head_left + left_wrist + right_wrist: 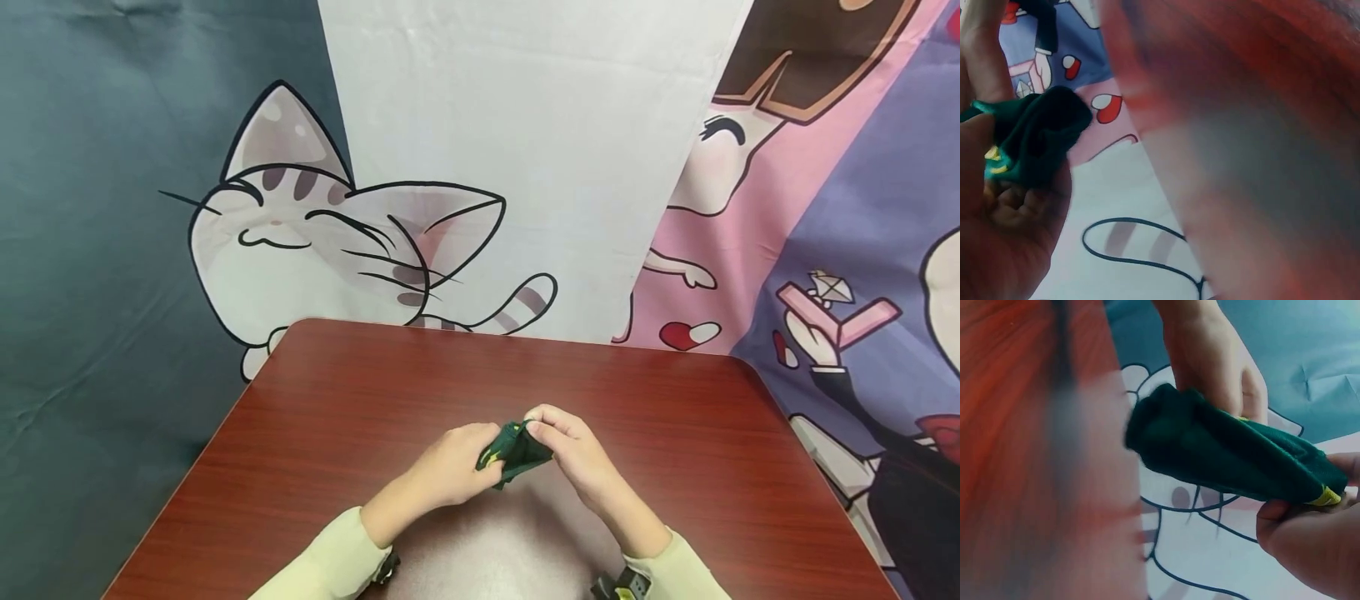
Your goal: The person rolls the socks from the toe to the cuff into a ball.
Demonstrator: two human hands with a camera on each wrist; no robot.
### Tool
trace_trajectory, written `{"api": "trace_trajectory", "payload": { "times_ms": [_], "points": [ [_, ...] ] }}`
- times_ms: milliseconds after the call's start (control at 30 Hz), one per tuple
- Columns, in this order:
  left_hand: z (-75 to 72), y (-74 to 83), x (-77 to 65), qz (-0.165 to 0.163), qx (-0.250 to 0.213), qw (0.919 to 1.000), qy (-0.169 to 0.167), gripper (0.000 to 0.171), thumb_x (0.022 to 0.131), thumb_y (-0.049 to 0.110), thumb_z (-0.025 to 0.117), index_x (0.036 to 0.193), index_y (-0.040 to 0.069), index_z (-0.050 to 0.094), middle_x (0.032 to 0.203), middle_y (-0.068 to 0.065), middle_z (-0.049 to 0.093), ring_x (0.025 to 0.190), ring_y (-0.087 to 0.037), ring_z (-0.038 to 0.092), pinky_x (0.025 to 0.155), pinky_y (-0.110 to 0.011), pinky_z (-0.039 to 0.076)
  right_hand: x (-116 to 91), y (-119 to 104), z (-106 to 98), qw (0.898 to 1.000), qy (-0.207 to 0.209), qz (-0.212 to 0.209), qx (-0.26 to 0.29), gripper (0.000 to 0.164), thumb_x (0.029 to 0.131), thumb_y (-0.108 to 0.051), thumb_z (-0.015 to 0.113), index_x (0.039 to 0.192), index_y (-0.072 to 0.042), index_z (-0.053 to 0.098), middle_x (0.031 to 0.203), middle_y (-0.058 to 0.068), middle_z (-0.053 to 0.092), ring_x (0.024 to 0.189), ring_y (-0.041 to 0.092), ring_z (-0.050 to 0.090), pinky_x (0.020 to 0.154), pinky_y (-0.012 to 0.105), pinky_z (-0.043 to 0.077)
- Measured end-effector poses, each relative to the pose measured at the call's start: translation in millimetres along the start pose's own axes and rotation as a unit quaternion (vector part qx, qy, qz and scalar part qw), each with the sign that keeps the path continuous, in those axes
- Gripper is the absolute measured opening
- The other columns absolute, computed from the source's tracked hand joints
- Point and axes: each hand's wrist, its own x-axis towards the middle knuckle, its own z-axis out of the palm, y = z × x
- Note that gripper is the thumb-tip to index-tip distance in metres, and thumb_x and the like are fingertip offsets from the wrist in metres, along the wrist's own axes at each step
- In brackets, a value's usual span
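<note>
A dark green piece of soft fabric (pixel 527 460) with yellow marks is held above the table between both hands; its exact kind cannot be made out. The left hand (pixel 456 465) grips its left side, thumb toward the person. At the upper right edge, the right hand (pixel 576 457) pinches the fabric between thumb and fingers. In the left wrist view the fabric (pixel 1041 134) looks bunched, with folds. Seen from the right wrist, the fabric (pixel 1210 450) is long and folded over, with a yellow patch near the right thumb. Part of it is hidden behind the fingers.
Beneath the hands lies a reddish-brown wooden table (pixel 360 392) with rounded far corners. Behind it hangs a cloth backdrop (pixel 525 125) with a cartoon cat and other figures. Dark devices (pixel 626 583) sit at both wrists, by the pale sleeves.
</note>
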Motion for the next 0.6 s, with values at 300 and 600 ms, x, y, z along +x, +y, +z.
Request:
{"api": "trace_trajectory", "payload": {
  "times_ms": [300,600],
  "points": [
    [-8.8,7.4,-5.4,0.173,0.049,0.9836,-0.014,0.019,0.091,0.018,0.068,0.086,0.02,0.049,0.083,0.011,0.047,0.078,-0.002,0.042,0.066,-0.012,0.032,5,-16,-8,0.996,-0.087,-0.018,-0.022,0.02,0.101,-0.009,0.051,0.092,0.008,0.058,0.076,-0.003,0.06,0.068,0.006,0.057,0.066,0.025,0.05],
    [-8.7,8.9,-12.5,0.219,-0.012,0.9722,0.08,0.003,0.099,0.013,0.059,0.101,0.013,0.059,0.091,0.008,0.057,0.088,-0.005,0.052,0.077,-0.016,0.044,13,-4,-5,0.99,-0.131,-0.005,0.055,0.016,0.104,-0.008,0.05,0.096,0.003,0.059,0.082,-0.006,0.062,0.074,0.004,0.058,0.067,0.02,0.05]
  ]
}}
